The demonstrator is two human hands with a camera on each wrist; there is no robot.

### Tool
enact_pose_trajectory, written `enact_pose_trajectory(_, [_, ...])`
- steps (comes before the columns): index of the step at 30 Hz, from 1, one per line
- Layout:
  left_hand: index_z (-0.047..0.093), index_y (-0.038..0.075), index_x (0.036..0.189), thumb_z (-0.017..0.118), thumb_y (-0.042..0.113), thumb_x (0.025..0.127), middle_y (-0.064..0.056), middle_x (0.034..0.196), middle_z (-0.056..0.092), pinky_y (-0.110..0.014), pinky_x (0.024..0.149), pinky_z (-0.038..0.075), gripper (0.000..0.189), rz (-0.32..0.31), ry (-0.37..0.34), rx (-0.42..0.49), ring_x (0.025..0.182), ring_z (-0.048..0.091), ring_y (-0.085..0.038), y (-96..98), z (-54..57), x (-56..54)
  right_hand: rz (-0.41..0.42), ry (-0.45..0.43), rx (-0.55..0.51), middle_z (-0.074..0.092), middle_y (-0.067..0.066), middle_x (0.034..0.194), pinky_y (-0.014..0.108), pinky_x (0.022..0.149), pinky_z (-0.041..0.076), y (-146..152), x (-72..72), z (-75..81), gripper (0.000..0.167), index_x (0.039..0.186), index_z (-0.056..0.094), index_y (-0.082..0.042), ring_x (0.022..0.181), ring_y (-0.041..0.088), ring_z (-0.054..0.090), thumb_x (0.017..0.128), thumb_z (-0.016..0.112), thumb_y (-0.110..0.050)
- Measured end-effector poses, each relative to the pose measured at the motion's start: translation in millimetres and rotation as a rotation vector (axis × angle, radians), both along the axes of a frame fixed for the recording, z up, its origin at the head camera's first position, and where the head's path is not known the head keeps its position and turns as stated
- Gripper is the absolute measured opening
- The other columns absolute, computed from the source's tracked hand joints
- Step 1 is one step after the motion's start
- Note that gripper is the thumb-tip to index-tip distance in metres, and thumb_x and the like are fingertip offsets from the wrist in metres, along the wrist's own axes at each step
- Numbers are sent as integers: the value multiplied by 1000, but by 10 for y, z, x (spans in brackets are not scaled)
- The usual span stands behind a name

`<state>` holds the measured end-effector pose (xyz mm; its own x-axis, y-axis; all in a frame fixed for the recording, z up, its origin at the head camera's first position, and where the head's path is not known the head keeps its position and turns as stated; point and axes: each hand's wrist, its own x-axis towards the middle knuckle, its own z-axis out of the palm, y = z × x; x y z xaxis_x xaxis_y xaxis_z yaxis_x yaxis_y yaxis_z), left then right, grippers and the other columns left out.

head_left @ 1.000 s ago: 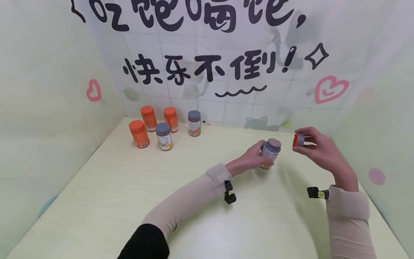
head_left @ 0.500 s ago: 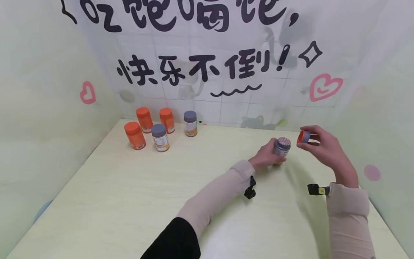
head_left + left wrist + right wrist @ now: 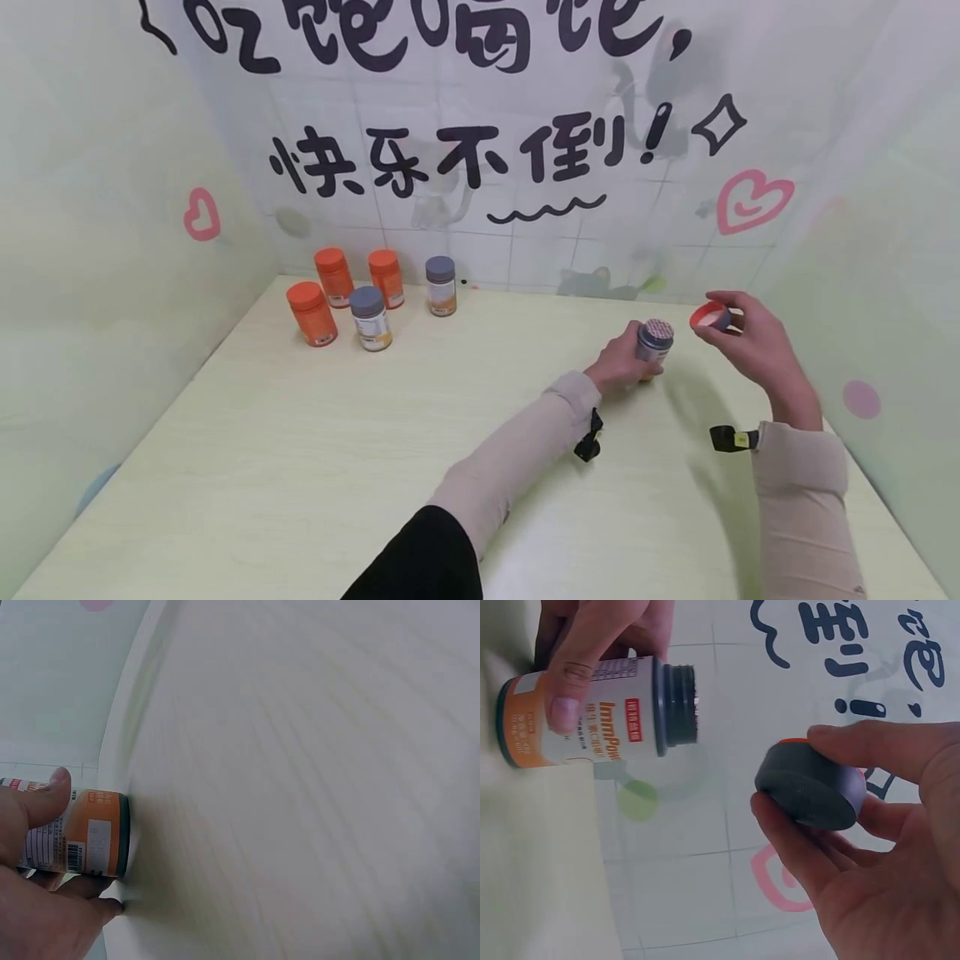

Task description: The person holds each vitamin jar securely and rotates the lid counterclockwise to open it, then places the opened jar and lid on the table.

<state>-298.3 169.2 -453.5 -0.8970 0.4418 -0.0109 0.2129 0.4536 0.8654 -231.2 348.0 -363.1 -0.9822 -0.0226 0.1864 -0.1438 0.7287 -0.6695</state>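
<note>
My left hand (image 3: 618,360) grips a supplement jar (image 3: 656,336) around its body, upright close over the table. The jar has a white and orange label, and a patterned seal tops its bare grey threaded neck. In the right wrist view the left thumb lies across the label of the jar (image 3: 634,724). To the right, my right hand (image 3: 759,343) pinches a grey cap (image 3: 710,317) between thumb and fingers. That cap is tilted, its orange-red inside facing up and toward the head camera. A gap separates cap and jar neck.
At the table's back left stand several capped jars: a front orange jar (image 3: 313,315), two orange ones behind, a grey-capped jar (image 3: 371,319) and another grey-capped jar (image 3: 441,286). A printed sheet (image 3: 480,237) hangs along the back edge, with side walls left and right.
My left hand has carried the open jar rightward, closer to my right hand. The cap has turned in the right fingers, so more of its inside shows. The standing jars keep their places.
</note>
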Motion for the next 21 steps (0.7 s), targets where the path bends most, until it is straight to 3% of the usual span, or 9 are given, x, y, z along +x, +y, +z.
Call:
enact_pose_trajectory(3, [44,12,141,82,14,88,-10,141,63,-29,107,49,65,-5,-15,5,126,63,-23,-22,5,6,-10,6,12,49,30,138,4,69,44,-5,-48,-41,62,152,41,6,97,-4,58,102,63,-24])
enact_pose_trajectory(4, [42,11,142,82,13,87,-11,142,62,-28,108,49,68,-16,-22,6,127,62,-23,-33,-6,-1,-12,5,18,48,31,138,5,68,44,-2,-63,-61,62,152,40,7,97,-4,57,103,63,-24])
enact_pose_trajectory(8, [36,7,146,83,10,84,-18,143,59,-25,109,46,78,-71,-52,13,130,60,-26,-108,-72,-32,-37,4,50,49,34,134,9,66,40,46,-118,-178,62,152,37,11,109,32,57,105,60,-22])
enact_pose_trajectory(12, [34,7,148,79,6,83,-19,148,55,-27,106,48,79,-75,-90,-1,131,59,-27,-264,-77,-17,-69,-23,71,52,34,132,15,67,39,86,-164,-294,62,152,38,10,108,39,49,105,59,-25])
enact_pose_trajectory(17, [33,11,151,74,5,85,-14,157,48,-37,108,50,78,-49,-170,-25,139,54,-31,-558,-13,68,-56,-53,79,53,37,134,16,69,40,122,-222,-387,62,150,39,13,110,43,52,104,60,-24])
enact_pose_trajectory(21, [32,12,153,73,9,88,-14,159,45,-43,112,49,77,-70,-213,-7,142,51,-33,-838,53,156,-40,-78,89,51,39,140,22,76,51,145,-238,-449,61,147,43,14,123,52,55,102,65,-21])
